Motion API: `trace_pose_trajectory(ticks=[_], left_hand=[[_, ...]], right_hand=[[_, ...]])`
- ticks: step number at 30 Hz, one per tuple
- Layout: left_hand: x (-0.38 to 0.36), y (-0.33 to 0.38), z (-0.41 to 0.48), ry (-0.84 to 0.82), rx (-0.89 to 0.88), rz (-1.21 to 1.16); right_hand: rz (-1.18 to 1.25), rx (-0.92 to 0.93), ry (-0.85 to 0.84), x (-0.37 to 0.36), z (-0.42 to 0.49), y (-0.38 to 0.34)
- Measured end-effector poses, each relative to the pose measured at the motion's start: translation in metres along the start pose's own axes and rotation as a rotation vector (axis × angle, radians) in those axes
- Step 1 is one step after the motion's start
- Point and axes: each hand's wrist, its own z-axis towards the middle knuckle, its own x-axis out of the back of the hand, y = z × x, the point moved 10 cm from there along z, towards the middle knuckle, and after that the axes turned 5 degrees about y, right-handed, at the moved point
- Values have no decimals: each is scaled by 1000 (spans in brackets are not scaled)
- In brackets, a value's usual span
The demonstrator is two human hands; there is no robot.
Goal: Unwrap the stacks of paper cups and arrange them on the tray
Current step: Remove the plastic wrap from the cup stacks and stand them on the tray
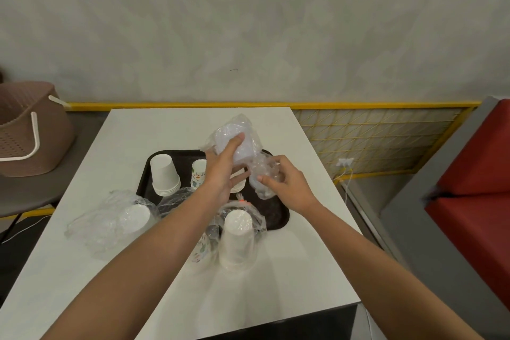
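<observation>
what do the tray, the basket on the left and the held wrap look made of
Tray: likely black plastic, matte, grainy surface. Basket: probably brown moulded plastic; regular perforated weave pattern. Wrap: thin clear plastic film, glossy, crinkled, cups showing through.

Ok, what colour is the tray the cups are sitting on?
Black. The tray shows best in the head view, the only one here.

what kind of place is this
Likely a cafe or canteen seating area: a white table bearing a black serving tray with paper cup stacks, a red cushioned bench on the right, and a yellow wire-mesh partition.
</observation>
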Motion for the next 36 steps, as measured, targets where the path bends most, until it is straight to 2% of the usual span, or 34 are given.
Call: trace_pose_trajectory(ticks=[7,17,24,30,34,36], left_hand=[[27,13,12,149,14,-203],[47,32,25,238,-46,-314],[53,27,30,228,23,-382],[55,23,31,282,25,-408],[52,21,29,270,34,-400],[52,20,29,268,28,-389]], right_hand=[[1,27,104,26,4,0],[146,1,228,49,16,2],[279,-43,495,77,12,6],[140,64,561,70,-4,-19],[44,91,679,82,-7,-23],[-58,156,639,78,-4,-30]])
